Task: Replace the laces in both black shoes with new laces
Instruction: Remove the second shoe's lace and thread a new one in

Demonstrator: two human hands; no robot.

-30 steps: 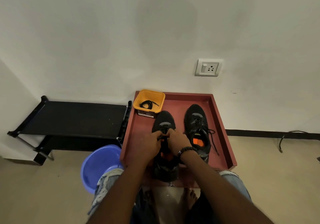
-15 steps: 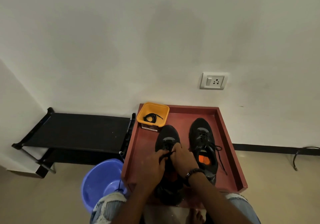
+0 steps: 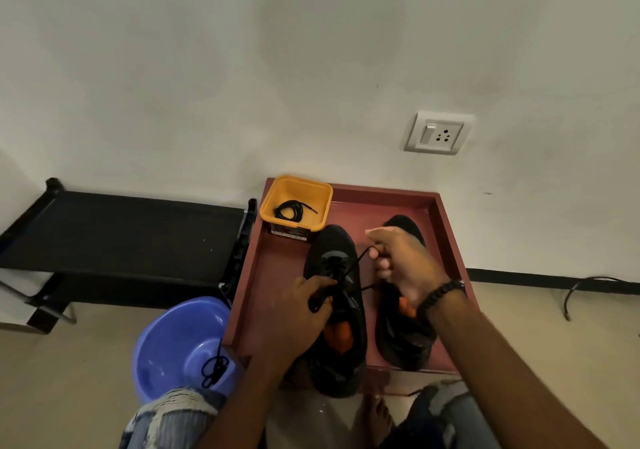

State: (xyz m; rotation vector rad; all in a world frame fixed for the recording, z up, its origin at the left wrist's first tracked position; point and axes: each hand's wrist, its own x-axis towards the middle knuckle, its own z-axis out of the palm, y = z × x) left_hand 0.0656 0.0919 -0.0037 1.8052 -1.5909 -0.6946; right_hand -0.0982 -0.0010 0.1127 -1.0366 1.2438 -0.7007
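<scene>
Two black shoes with orange insoles stand side by side in a maroon tray (image 3: 266, 275). On the left shoe (image 3: 334, 254), my left hand (image 3: 304, 313) grips the lace at the eyelets. My right hand (image 3: 401, 261) pinches a black lace (image 3: 360, 261) and holds it taut, up and to the right, over the right shoe (image 3: 405, 341). A coiled black lace (image 3: 292, 210) lies in the yellow tub (image 3: 277, 202) at the tray's far left corner. Another black lace (image 3: 214, 367) hangs over the rim of a blue basin (image 3: 173, 341).
A low black rack (image 3: 121, 230) stands against the wall to the left of the tray. A wall socket (image 3: 439, 133) is above the tray, and a cable (image 3: 585, 285) lies on the floor at right. My knees in torn jeans and a bare foot are at the bottom.
My right hand has pulled away from the left shoe's eyelets to the right, drawing the lace out taut. My left hand stays on the left shoe. The camera view has tilted.
</scene>
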